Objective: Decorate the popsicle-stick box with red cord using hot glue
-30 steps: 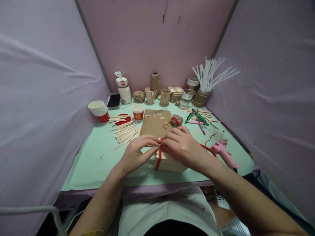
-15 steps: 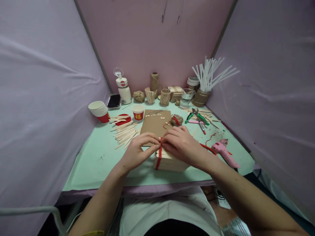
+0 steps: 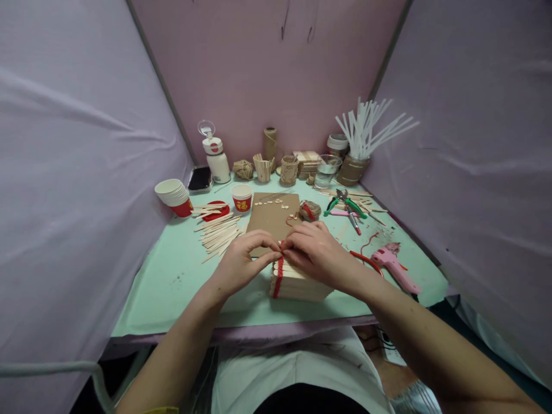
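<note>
A box built of wooden craft sticks (image 3: pixel 302 285) stands near the table's front edge. Down its left side and over its top runs a braided red cord (image 3: pixel 279 277). My left hand (image 3: pixel 249 256) pinches the cord at the top of the box, thumb and forefinger together. Right beside it, my right hand (image 3: pixel 314 250) has its fingertips closed on the same cord and covers part of the box top. Behind the hands lies a brown cardboard sheet (image 3: pixel 271 215) with several small pale wooden pieces on it.
Loose craft sticks (image 3: pixel 219 233) and a red-and-white paper cup (image 3: pixel 242 198) are at left. On the right lie a pink glue gun (image 3: pixel 394 267), red-handled pliers (image 3: pixel 365 261) and green-handled pliers (image 3: pixel 345 204). A twine ball (image 3: pixel 309 211) sits beside the cardboard; glue sticks (image 3: pixel 366 129) stand behind.
Both hands stay at the red cord on top of the box, with hardly any finger movement. The whole view has shifted very slightly.
</note>
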Demonstrator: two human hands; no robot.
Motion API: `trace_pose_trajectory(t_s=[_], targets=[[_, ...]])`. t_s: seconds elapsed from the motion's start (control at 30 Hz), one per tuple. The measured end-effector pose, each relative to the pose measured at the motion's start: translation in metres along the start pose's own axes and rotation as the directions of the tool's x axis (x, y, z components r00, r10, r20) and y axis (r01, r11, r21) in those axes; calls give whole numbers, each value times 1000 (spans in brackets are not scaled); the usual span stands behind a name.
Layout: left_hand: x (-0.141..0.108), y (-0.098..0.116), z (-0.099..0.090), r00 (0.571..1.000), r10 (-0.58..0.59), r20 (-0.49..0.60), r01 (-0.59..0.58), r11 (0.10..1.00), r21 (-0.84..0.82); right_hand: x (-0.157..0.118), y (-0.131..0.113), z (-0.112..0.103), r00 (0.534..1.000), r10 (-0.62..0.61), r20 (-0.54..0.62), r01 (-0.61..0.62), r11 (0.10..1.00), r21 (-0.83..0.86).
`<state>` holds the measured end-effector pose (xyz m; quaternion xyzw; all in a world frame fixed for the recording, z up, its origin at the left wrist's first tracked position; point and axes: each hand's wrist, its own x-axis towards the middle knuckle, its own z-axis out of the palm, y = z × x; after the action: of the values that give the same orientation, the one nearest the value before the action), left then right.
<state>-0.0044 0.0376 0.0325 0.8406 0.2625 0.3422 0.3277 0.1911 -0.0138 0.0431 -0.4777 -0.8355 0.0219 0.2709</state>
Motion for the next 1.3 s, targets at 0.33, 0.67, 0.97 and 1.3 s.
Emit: trace_pose_trajectory(t_s=[0.33,0.67,0.97,1.3], targets=[[2,11,-3,993,114,29,-118,972,204,4,-3,-3,991,107,87,-109,994,18],[2,16,-3,995,92,49,-100,970,223,7,-3,-1,970,191,153,-210,971,116],[-1,14,-1,988,142,55,-152,939,309,6,0,-4,975,170,145,-193,966,171],[-2,17,-2,951,270,147,-308,825,474,1,-1,-6,987,127,96,-143,970,195]])
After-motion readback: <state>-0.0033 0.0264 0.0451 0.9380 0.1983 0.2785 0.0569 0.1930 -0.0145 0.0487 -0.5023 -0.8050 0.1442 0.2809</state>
